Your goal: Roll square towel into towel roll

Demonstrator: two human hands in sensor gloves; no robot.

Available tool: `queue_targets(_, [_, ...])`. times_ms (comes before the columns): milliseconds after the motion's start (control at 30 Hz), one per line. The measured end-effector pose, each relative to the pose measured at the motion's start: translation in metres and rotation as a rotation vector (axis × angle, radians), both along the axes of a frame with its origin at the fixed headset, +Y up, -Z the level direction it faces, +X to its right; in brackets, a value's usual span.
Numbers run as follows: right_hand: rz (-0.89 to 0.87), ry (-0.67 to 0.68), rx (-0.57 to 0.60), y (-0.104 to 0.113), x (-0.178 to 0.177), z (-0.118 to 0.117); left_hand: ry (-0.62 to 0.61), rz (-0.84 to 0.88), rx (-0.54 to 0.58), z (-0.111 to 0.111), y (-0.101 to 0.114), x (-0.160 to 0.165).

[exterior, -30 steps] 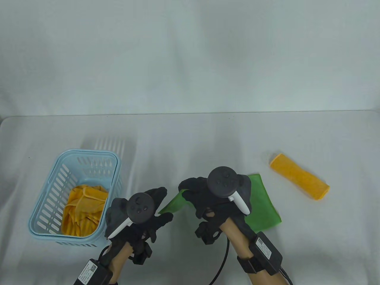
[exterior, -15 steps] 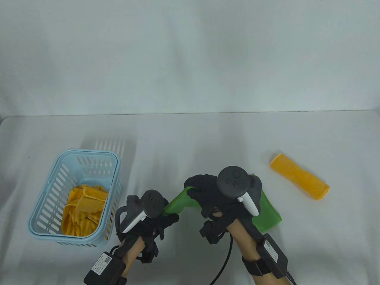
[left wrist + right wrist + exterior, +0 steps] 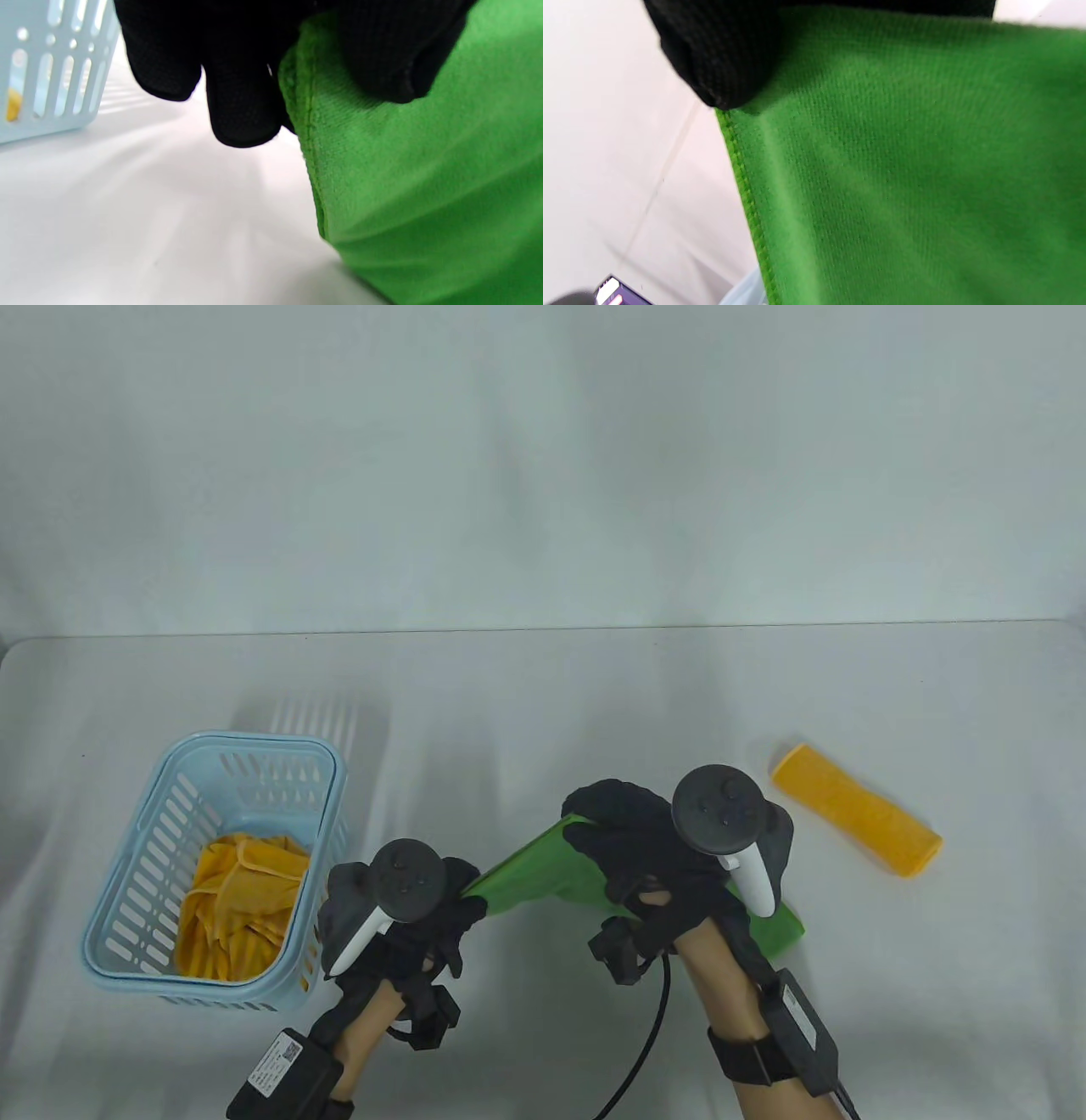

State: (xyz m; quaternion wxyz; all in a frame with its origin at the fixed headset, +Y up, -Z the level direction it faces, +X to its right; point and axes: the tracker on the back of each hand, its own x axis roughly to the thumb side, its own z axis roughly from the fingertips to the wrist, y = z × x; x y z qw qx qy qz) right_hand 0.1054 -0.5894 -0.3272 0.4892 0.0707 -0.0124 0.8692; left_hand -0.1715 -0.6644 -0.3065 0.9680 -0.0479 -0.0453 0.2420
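White tabletop [image 3: 543, 704] stretched under me, pale wall behind. My left hand [image 3: 399, 912] pinched one corner of the green towel [image 3: 526, 882], thumb and fingers clamped over its stitched edge, as the left wrist view showed. My right hand [image 3: 670, 857] gripped the opposite part of that towel, fingers curled over the cloth, which hung taut between my hands just above the table near its front edge. No roll had been started on it, so I judged the spreading and the whole rolling were left. An orange towel roll [image 3: 857, 820] lay finished to the right, and crumpled orange towels [image 3: 242, 912] waited in the light blue basket [image 3: 140, 848] on the left.
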Motion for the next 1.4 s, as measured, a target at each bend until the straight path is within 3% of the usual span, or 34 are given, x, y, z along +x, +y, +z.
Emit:
queue_targets(167, [-0.038, -0.043, -0.002, 0.002, 0.011, -0.003, 0.099, 0.096, 0.089, 0.003, 0.014, -0.015])
queue_targets(333, [-0.03, -0.063, -0.015, 0.005, 0.021, -0.003, 0.123, 0.21, 0.093, 0.002, 0.023, -0.025])
queue_targets(533, [-0.011, -0.095, -0.005, 0.029, 0.044, 0.001, 0.056, 0.346, 0.131, -0.003, 0.069, -0.024])
queue_targets(900, [-0.061, -0.117, 0.004, 0.082, 0.071, 0.013, -0.047, 0.313, 0.194, -0.02, 0.153, -0.007])
queue_targets(1400, [-0.157, -0.086, 0.138, 0.147, 0.085, 0.047, -0.168, 0.324, 0.389, 0.019, 0.228, -0.002])
